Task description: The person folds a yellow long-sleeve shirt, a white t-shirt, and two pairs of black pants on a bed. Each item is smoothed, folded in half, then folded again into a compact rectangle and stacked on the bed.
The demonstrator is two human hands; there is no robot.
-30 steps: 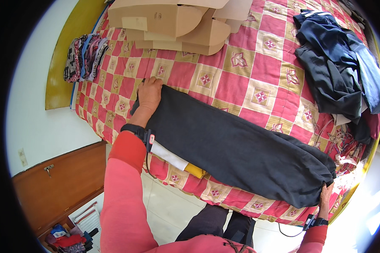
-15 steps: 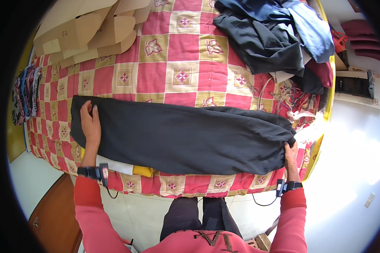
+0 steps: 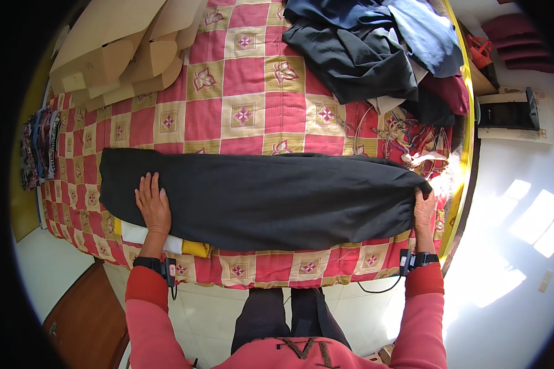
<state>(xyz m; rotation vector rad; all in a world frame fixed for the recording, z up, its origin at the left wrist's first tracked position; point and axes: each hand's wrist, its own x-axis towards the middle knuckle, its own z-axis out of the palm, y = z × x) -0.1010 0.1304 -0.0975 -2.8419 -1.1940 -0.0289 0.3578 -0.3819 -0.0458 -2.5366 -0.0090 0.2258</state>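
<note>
Left hand (image 3: 153,204) flat on black garment (image 3: 271,200) (pink top (image 3: 261,352) bears lettering (image 3: 303,350))

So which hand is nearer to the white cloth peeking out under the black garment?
The left hand: it lies on the black garment, just beyond the white cloth. The right hand grips the garment's right end, well away.
</note>
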